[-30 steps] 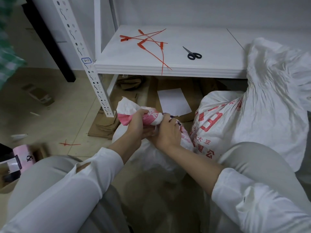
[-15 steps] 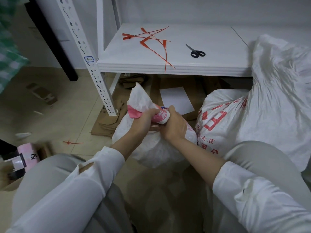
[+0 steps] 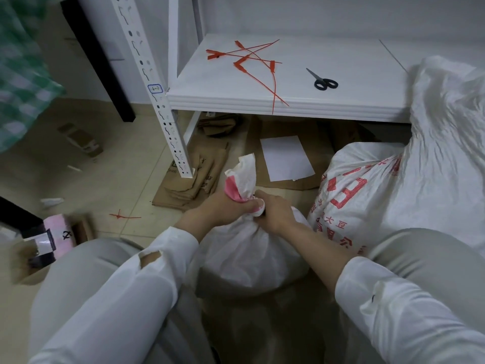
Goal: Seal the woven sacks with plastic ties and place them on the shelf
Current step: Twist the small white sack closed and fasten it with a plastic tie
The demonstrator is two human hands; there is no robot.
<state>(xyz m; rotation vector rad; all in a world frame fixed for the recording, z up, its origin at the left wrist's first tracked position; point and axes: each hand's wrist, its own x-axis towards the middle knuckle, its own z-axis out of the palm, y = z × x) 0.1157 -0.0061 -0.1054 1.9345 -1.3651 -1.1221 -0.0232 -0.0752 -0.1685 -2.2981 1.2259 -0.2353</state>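
Small white woven sack (image 3: 252, 258) on the floor between the knees, full and rounded, mouth gathered into a twisted neck (image 3: 242, 177) with a pink band, sticking up and tilted a little to the left. Left hand (image 3: 223, 208) curled tight round that neck from the left, thumb laid across the front. Right hand (image 3: 275, 214) closed on the base of the neck from the right, fingers bent in against the fabric; impossible to tell whether anything thin is pinched there as well. Both forearms in white sleeves.

Just to the right, against the small one, a larger woven sack (image 3: 367, 195) printed with red characters, crumpled white fabric rising behind it in front of the shelf's right end.

Ahead, the low white shelf (image 3: 288, 106), bearing a loose tangle of red plastic ties (image 3: 249, 59), one hanging over the front lip, and black-handled scissors (image 3: 324, 81) lying apart to their right. Perforated white upright (image 3: 157, 101) at the shelf's left corner. Under the shelf, flattened brown cardboard (image 3: 194, 179) and a white sheet of paper (image 3: 286, 157) on top of it.

One more red tie (image 3: 123, 216) on the tiled floor to the left, near a pink box (image 3: 56, 237) by the left edge
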